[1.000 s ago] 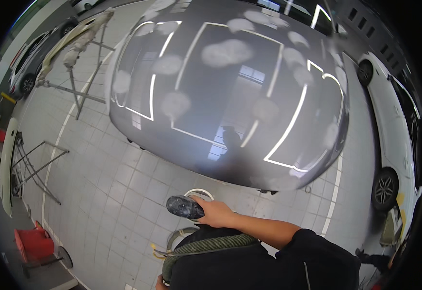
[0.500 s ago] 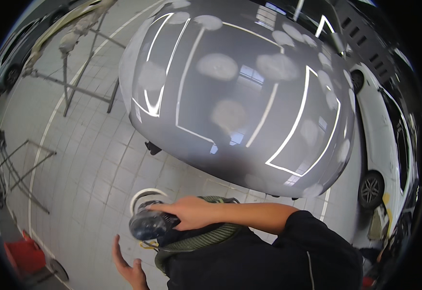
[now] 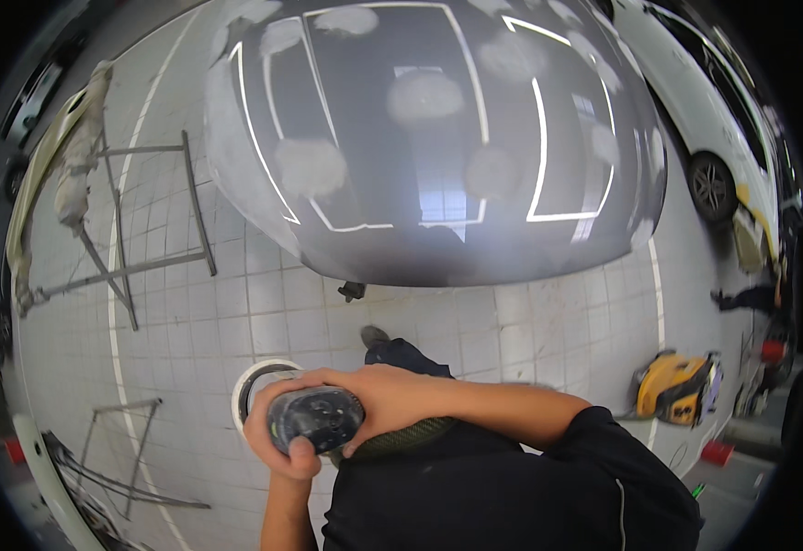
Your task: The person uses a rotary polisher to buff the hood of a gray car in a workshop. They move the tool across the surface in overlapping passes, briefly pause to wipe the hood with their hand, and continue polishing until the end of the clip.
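Observation:
A sander (image 3: 321,418) with a dusty dark body is held in front of my waist, clear of any panel. Its pale round pad (image 3: 243,393) sticks out on the left side. My left hand (image 3: 268,432) is closed round the body from the left, the thumb lying over its top. From the other side, my right hand (image 3: 385,397) grips it too. A dark green sleeved hose (image 3: 411,439) runs by my right forearm. Beyond my hands lies a glossy grey car hood (image 3: 401,243) with several dull, whitish patches and bright light reflections on it.
At left stands a metal frame stand (image 3: 126,271) bearing a wrapped panel, with another folding stand (image 3: 126,404) nearer. A yellow and black machine (image 3: 677,389) sits on the tiled floor at right. A white car (image 3: 672,78) is parked beyond, with a person's dark-clothed leg (image 3: 752,298) nearby.
My left hand has come up from an open pose and taken hold of the sander beside my right hand. The view has turned, so the hood now sits straighter ahead and the yellow machine shows.

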A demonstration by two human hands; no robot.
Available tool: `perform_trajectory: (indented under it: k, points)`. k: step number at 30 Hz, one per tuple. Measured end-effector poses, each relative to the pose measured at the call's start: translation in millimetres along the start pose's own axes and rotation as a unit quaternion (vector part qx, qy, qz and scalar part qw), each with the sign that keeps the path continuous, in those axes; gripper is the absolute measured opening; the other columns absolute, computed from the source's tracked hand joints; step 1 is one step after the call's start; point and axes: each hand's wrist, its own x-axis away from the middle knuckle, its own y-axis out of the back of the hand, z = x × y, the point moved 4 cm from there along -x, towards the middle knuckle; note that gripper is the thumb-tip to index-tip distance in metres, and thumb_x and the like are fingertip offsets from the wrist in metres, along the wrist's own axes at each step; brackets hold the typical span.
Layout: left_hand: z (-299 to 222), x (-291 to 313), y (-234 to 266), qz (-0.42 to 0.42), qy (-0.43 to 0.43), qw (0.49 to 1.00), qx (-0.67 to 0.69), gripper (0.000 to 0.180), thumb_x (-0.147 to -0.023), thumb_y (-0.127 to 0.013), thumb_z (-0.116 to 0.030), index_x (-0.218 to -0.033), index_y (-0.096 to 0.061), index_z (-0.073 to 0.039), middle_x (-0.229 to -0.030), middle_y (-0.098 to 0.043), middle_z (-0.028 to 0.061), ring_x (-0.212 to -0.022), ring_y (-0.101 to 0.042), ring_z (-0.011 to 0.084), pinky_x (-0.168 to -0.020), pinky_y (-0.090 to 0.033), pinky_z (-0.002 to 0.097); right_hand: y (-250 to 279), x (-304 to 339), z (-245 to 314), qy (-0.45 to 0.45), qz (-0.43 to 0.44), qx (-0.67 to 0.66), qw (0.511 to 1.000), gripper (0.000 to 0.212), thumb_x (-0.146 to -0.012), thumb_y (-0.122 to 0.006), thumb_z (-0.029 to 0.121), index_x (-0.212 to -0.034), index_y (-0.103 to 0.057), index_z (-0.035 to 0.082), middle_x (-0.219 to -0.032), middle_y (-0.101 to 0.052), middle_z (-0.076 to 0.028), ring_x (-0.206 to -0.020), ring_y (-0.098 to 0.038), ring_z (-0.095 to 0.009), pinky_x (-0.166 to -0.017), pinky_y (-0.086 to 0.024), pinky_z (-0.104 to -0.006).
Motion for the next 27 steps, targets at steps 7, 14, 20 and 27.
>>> perform_trajectory:
  k: [7,14,20,27]
  points:
    - [38.5,-56.0,58.0,0.083,0.025,0.996,-0.032,0.07,-0.086,-0.052,-0.059,-0.103,-0.062,0.009,-0.089,-0.071,0.0179,-0.082,-0.068,0.0265,-0.077,-0.054,0.0364,-11.6,-79.4,-9.7,-0.029,0.004,-0.066,0.997,0.102,-0.07,-0.09,0.02,-0.154,-0.032,0.019,-0.114,-0.072,-0.012,-0.102,-0.07,-0.034,-0.085,-0.054,-0.0408]
    - [65.7,-93.4,114.5,0.163,-0.007,0.986,0.026,0.068,-0.088,-0.05,-0.058,-0.102,-0.062,0.007,-0.091,-0.07,0.0171,-0.085,-0.068,0.0259,-0.079,-0.053,0.0362,-43.8,-131.4,13.9,-0.057,-0.128,-0.039,0.989,0.097,-0.067,-0.09,0.028,-0.149,-0.041,0.011,-0.105,-0.073,-0.015,-0.096,-0.07,-0.035,-0.082,-0.055,-0.0414]
    - [89.4,-94.4,165.3,0.262,-0.05,0.959,0.093,0.064,-0.088,-0.052,-0.054,-0.101,-0.063,0.007,-0.091,-0.071,0.0174,-0.085,-0.068,0.0255,-0.078,-0.052,0.0362,-120.5,-160.1,20.7,-0.075,-0.303,-0.014,0.95,0.088,-0.07,-0.089,0.027,-0.145,-0.045,0.011,-0.101,-0.073,-0.015,-0.093,-0.071,-0.036,-0.079,-0.054,-0.0415]
    - [103.4,-67.9,224.3,0.334,-0.091,0.919,0.188,0.056,-0.087,-0.061,-0.044,-0.109,-0.06,0.008,-0.096,-0.072,0.0173,-0.085,-0.069,0.0249,-0.079,-0.054,0.0349,-207.6,-183.4,39.0,-0.099,-0.429,0.024,0.898,0.084,-0.073,-0.087,0.031,-0.145,-0.046,0.013,-0.104,-0.073,-0.015,-0.092,-0.071,-0.036,-0.078,-0.054,-0.0413]
